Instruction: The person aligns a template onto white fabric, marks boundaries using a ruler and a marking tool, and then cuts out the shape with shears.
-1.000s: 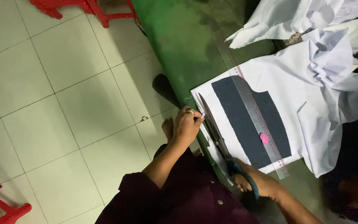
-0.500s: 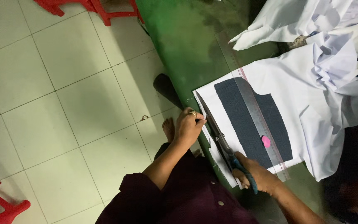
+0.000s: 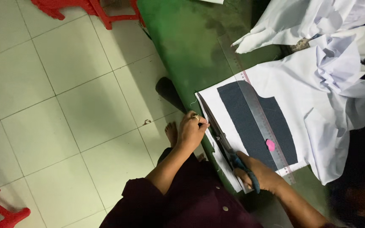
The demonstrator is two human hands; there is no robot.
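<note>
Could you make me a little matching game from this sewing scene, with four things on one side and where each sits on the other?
Things:
1. scissors
2. pink chalk piece
3. clear ruler
4. red stool

Places:
A. on the tiled floor, top of the picture
B. lying lengthwise across the dark fabric panel
C. in the right hand, blades along the white cloth edge
D. resting on the dark panel, against the ruler

Pairs: 1-C, 2-D, 3-B, 4-A
</note>
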